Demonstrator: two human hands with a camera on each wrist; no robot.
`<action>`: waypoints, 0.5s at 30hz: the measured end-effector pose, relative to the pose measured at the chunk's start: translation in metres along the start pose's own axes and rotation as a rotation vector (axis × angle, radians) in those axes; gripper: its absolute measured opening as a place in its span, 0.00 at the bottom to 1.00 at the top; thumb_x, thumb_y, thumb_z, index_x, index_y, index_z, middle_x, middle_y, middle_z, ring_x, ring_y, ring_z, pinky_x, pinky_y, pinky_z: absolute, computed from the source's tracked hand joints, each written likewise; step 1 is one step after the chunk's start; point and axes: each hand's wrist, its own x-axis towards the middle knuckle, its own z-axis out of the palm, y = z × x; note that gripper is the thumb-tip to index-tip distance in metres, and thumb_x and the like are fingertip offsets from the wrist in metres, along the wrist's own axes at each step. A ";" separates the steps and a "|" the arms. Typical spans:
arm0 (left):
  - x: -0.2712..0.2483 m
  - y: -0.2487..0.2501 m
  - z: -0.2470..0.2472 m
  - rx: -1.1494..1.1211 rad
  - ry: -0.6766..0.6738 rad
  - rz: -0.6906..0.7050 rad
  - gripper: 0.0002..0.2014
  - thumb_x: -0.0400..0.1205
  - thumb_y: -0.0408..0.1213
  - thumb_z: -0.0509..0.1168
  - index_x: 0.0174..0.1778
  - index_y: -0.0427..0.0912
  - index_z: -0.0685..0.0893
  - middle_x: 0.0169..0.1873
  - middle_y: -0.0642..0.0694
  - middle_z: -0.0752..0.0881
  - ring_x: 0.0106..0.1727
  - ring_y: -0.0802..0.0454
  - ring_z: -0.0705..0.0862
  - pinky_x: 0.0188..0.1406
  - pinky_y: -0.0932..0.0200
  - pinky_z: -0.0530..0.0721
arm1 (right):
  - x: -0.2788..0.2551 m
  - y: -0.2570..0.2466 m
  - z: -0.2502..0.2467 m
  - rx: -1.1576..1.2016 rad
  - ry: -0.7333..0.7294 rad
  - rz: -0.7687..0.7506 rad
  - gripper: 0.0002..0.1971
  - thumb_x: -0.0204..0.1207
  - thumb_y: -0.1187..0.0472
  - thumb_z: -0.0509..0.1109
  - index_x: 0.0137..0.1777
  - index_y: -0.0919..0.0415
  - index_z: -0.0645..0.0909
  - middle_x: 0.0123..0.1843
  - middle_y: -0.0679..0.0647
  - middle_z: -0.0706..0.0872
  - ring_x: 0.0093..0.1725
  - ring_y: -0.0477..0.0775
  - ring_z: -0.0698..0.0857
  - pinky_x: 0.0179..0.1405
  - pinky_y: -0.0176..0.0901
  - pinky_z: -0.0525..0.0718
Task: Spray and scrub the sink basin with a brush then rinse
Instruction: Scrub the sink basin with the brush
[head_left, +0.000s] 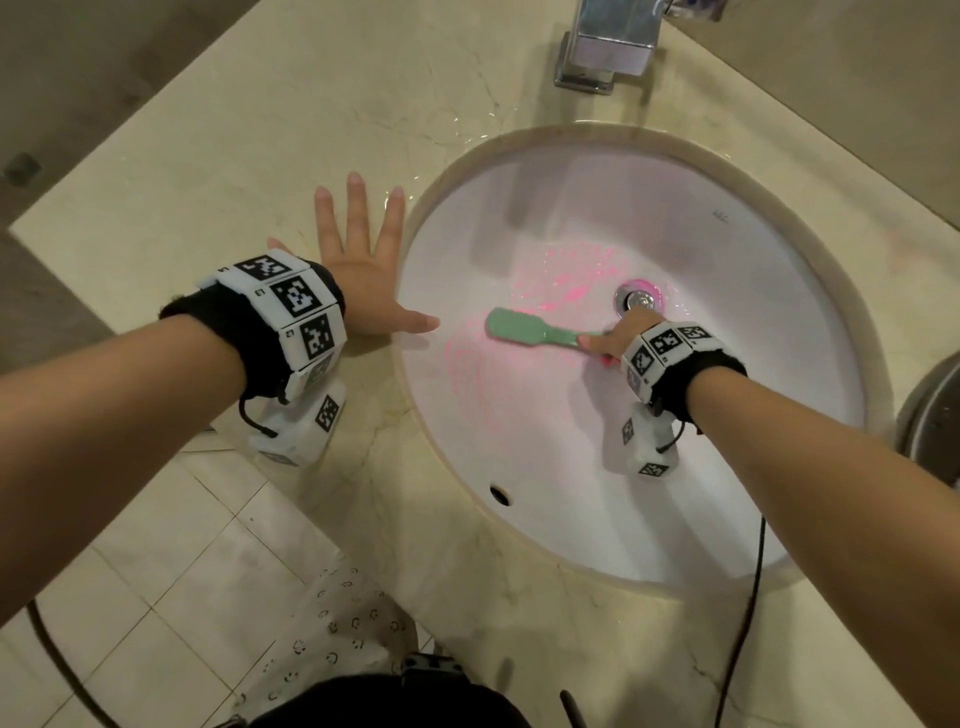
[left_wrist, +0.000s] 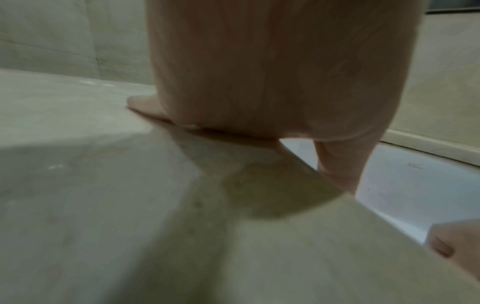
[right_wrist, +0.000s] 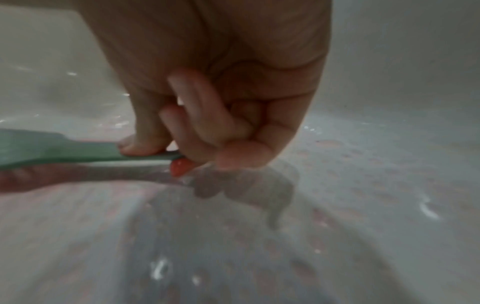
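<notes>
Two hands, one green brush, one sink basin, one faucet, one drain.

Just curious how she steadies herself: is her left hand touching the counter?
Touching. The left wrist view shows the left hand pressed flat on the counter, no gap beneath; the head view shows its fingers spread there.

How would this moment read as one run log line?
step: scrubbing | right hand: grips brush in sink | left hand: flat on counter | pink spray near drain

Cream marble counter with a chrome faucet – pale square floor tiles below, dim warm light
</notes>
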 end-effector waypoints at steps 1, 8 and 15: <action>0.000 0.000 0.000 0.000 -0.002 0.000 0.61 0.70 0.69 0.65 0.74 0.56 0.18 0.72 0.46 0.16 0.76 0.37 0.22 0.66 0.17 0.40 | 0.001 -0.001 -0.004 0.068 0.036 0.028 0.27 0.71 0.35 0.66 0.44 0.62 0.72 0.31 0.54 0.74 0.25 0.51 0.70 0.23 0.39 0.67; 0.000 0.000 0.000 -0.002 -0.001 0.003 0.61 0.70 0.69 0.65 0.74 0.55 0.18 0.72 0.45 0.16 0.76 0.36 0.22 0.66 0.17 0.41 | 0.006 0.011 0.004 0.475 -0.005 0.095 0.20 0.74 0.43 0.70 0.34 0.59 0.74 0.33 0.54 0.79 0.30 0.53 0.76 0.35 0.44 0.77; 0.000 0.000 0.002 0.002 0.025 0.007 0.61 0.70 0.68 0.65 0.75 0.55 0.20 0.74 0.45 0.18 0.77 0.36 0.23 0.65 0.16 0.42 | -0.006 0.002 0.024 0.250 -0.228 -0.017 0.23 0.70 0.40 0.71 0.42 0.63 0.81 0.37 0.60 0.80 0.35 0.56 0.76 0.42 0.44 0.73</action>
